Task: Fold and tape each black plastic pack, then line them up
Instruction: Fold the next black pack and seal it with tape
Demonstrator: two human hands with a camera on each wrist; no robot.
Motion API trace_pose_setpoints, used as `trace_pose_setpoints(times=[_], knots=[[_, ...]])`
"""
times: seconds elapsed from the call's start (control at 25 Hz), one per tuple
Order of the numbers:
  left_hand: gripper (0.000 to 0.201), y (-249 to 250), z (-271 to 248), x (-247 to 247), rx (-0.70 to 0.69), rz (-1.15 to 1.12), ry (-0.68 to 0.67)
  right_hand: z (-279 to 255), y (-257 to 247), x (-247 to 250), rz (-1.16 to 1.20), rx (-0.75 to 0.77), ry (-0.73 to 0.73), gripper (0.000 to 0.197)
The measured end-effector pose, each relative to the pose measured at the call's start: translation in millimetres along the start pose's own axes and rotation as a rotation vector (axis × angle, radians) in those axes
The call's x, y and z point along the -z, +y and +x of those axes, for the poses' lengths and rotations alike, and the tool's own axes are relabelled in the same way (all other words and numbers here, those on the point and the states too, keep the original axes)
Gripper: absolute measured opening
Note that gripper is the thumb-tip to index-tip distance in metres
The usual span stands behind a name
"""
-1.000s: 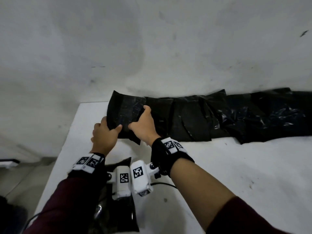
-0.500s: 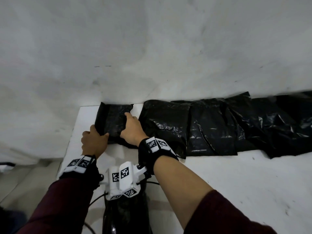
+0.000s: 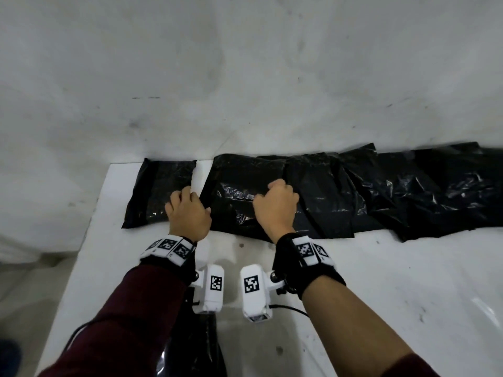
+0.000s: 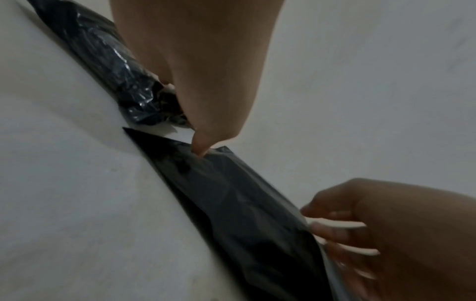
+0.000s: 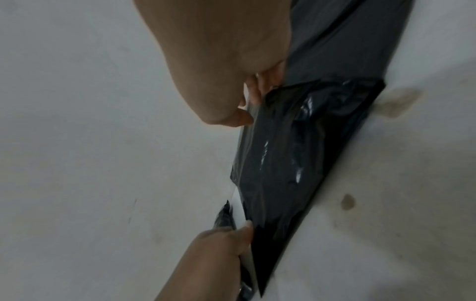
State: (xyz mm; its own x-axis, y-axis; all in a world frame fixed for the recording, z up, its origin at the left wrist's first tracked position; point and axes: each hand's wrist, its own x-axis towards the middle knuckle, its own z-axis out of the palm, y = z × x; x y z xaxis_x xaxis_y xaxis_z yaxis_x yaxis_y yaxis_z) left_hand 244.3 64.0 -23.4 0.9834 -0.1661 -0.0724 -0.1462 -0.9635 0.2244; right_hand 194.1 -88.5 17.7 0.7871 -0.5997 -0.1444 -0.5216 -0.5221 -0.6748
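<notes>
Several black plastic packs lie in a row along the table's far edge, against the wall. The leftmost pack (image 3: pixel 158 191) lies flat by itself at the left end, a small gap from the rest. My left hand (image 3: pixel 187 192) pinches the left edge of the second pack (image 3: pixel 236 197). My right hand (image 3: pixel 272 186) grips the same pack further right, fingers curled. In the left wrist view my left hand (image 4: pixel 199 150) touches that pack's (image 4: pixel 231 203) corner. In the right wrist view my right hand (image 5: pixel 252 101) pinches the pack's (image 5: pixel 283 152) far edge.
More black packs (image 3: pixel 394 191) overlap one another to the right. A glossy black object (image 3: pixel 196 349) sits at the near table edge between my arms. The white table (image 3: pixel 381 281) ends at its left edge (image 3: pixel 89 240), with floor below. A grey wall rises right behind the packs.
Both hands let go of the leftmost pack, which now lies flat at the left end. They moved right and took hold of the second pack.
</notes>
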Motion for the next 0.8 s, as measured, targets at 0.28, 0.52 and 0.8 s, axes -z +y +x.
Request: trace_pose_setpoints(times=[0.28,0.52,0.8], knots=[[0.053,9,-4,-12,0.061,0.061,0.015,-9,28,12,0.145,-0.235,-0.152,0.024],[0.030,17,0,10,0.124,-0.308,0.015,2,26,14,0.484,-0.197,-0.236,0.017],[0.045,26,16,60,0.352,-1.404,-0.090,13,-4,56,0.969,-0.166,-0.260,0.022]])
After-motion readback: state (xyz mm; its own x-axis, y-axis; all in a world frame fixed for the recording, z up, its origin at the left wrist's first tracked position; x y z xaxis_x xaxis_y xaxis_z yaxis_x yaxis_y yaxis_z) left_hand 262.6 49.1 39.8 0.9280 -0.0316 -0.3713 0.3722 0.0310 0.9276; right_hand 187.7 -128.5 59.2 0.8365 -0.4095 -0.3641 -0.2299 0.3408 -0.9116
